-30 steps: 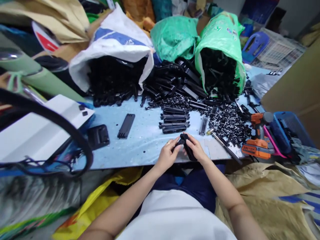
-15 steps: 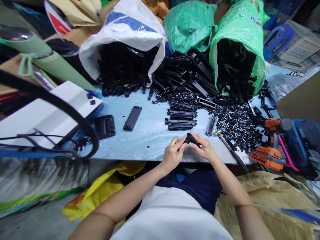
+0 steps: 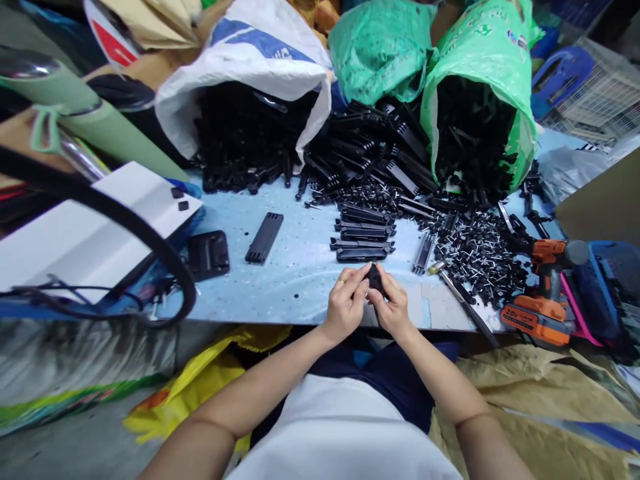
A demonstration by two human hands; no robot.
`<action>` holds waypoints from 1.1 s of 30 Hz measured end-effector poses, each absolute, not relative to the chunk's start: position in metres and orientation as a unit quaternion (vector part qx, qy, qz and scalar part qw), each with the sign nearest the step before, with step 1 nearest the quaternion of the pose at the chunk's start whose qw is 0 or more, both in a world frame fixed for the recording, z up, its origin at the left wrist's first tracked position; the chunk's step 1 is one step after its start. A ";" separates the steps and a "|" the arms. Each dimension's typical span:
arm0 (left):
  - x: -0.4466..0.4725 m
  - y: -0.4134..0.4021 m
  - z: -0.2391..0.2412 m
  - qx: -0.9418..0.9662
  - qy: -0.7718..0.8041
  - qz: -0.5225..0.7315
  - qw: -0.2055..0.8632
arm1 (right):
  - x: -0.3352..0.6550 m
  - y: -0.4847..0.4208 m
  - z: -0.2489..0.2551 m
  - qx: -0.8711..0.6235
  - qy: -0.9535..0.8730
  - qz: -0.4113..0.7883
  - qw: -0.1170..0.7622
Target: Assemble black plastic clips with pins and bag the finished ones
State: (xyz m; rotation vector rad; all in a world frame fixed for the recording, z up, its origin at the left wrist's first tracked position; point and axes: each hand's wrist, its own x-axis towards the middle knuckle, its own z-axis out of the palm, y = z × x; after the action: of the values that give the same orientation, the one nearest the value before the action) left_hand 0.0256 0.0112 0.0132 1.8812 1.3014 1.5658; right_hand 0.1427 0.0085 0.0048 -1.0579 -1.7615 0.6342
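Observation:
Both my hands meet at the near edge of the pale blue table, pinching one small black plastic part between them. My left hand, with a ring on one finger, grips the part from the left. From the right my right hand closes its fingers round the same part. Just beyond my hands lies a stack of black plastic strips. To its right spreads a heap of small black screws.
A white sack and two green sacks spill black parts at the back. An orange cordless drill and a screwdriver lie at the right. A single black strip, a black pad and a white box sit at the left.
My hands have drawn closer together and turned the black part more upright between them. The view shifted slightly.

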 end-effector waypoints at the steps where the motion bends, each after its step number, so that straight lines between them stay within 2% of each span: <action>1: 0.022 0.013 0.011 0.666 0.463 0.550 0.200 | 0.141 0.008 0.002 -0.441 -0.714 0.263 0.476; 4: 0.017 0.015 -0.002 0.635 0.488 0.544 0.250 | 0.137 0.010 -0.007 -0.470 -0.717 0.271 0.437; 6: 0.017 0.011 -0.015 0.588 0.531 0.539 0.285 | 0.137 0.015 -0.008 -0.482 -0.750 0.262 0.369; 10: 0.009 -0.001 -0.039 0.553 0.600 0.486 0.314 | 0.157 0.047 0.007 -0.512 -0.806 0.163 0.246; 16: -0.017 -0.012 -0.051 0.730 0.533 0.420 0.084 | 0.232 0.149 0.045 -0.661 -0.740 -0.037 0.118; 20: -0.015 -0.013 -0.047 0.749 0.507 0.426 0.024 | 0.270 0.200 0.057 -0.710 -0.692 -0.122 -0.034; 26: -0.013 -0.015 -0.046 0.774 0.479 0.415 0.009 | 0.263 0.235 0.047 -0.615 -0.771 -0.078 -0.146; 33: -0.016 -0.018 -0.050 0.793 0.462 0.397 0.023 | 0.259 0.260 0.031 -0.623 -0.751 -0.049 -0.214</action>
State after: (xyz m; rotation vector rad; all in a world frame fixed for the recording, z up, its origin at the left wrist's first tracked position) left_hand -0.0161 -0.0185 -0.0504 2.4551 1.4299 1.2276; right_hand 0.2590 0.2599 0.0306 -2.2784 -2.7476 -0.1802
